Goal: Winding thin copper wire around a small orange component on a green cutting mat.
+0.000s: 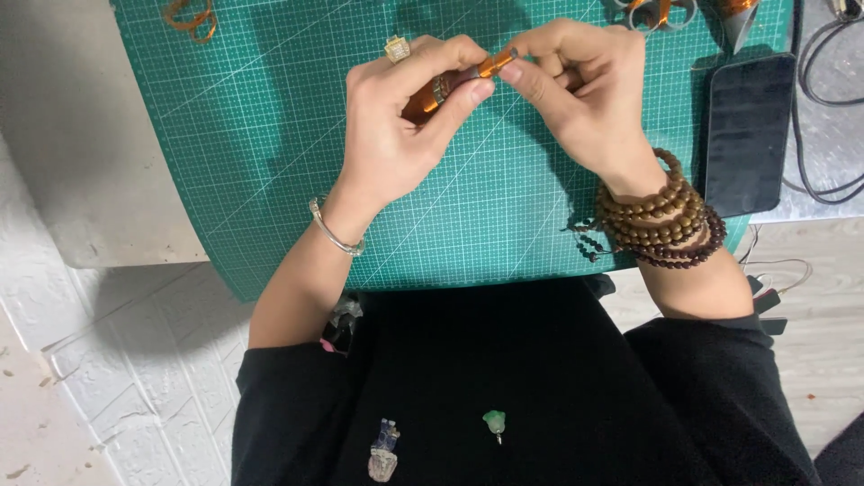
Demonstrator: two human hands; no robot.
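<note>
Right now, step in hand: both hands work on one small orange tool point(454, 83), held above the green cutting mat point(270, 135); it looks like fitting or adjusting the tool's tip, though the tip itself is too small to tell.
Left hand point(396, 126): closed around the orange barrel, thumb and forefinger pinching near its front end; a ring sits on one finger and a thin metal bangle point(335, 232) on the wrist.
Right hand point(580, 85): fingers curled, fingertips pinched on the tool's end at about 3 o'clock of the left hand; brown bead bracelets point(661, 220) wrap the wrist.
Tool's place: at 12 o'clock of the mat's middle, lifted clear of the tabletop, bridging the two hands.
Around it: a dark phone point(747, 130) lies at 3 o'clock, cables point(823, 90) beyond it; orange tape rolls point(191, 16) at 10 o'clock.
Next move, as a judgement: a fine twist or push at the tip, with the left hand holding the barrel steady.
</note>
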